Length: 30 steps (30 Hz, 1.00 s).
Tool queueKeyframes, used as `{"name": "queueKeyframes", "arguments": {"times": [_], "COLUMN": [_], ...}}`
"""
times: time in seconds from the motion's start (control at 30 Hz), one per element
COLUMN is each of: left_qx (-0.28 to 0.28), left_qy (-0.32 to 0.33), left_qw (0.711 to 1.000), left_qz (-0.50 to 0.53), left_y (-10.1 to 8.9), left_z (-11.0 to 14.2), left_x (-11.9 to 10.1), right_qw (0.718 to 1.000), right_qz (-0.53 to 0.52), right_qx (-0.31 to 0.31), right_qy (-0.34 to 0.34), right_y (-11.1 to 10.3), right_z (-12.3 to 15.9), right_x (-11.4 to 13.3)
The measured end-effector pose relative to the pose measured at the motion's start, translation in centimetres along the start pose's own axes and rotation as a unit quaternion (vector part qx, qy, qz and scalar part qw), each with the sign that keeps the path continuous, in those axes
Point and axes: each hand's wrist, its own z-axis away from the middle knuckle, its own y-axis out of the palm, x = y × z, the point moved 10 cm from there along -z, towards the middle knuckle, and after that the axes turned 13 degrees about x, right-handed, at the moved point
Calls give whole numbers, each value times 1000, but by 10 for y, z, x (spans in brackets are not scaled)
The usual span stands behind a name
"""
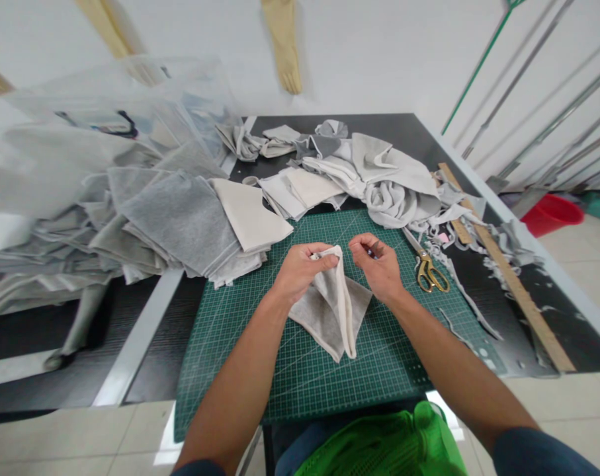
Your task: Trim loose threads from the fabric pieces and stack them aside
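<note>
My left hand [298, 268] pinches the upper edge of a folded piece of grey fabric [324, 311] with a white border. The fabric hangs down onto the green cutting mat [230, 344]. To the right of it, a short gap away, my right hand [379, 264] is closed, thumb and index finger together. In its curled fingers is a small dark metallic tool [374, 251], mostly hidden, so its kind is unclear. Gold-handled scissors [428, 270] lie on the mat's right side, beyond my right hand.
Stacks of grey fabric pieces [175, 211] spread over the left, before a clear plastic bin [145, 99]. More folded cloth [379, 165] is heaped at the back. Fabric scraps [513, 244] and a wooden ruler [518, 284] lie along the right. A red bucket [552, 215] stands beyond the table.
</note>
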Motion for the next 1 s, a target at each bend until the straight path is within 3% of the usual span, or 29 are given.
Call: {"name": "queueKeyframes", "arguments": {"times": [0.13, 0.3, 0.57, 0.77, 1.0], "left_qx": [-20, -29, -40, -47, -58], "left_qy": [28, 57, 53, 78, 100], "left_qw": [999, 996, 996, 992, 988], "left_qz": [-23, -69, -53, -85, -102], "left_y": [-5, -7, -8, -9, -13], "left_z": [1, 1, 1, 2, 2], "left_x": [-6, -14, -12, -17, -21], "right_qw": [997, 998, 993, 977, 967], "right_qz": [-76, 8, 82, 176, 207], "right_qx": [-18, -6, 81, 67, 68], "right_qy": [26, 56, -32, -99, -133], "right_y": [-4, -3, 16, 17, 23], "right_z": [-2, 0, 5, 5, 9], "right_x": [-12, -11, 8, 26, 36]}}
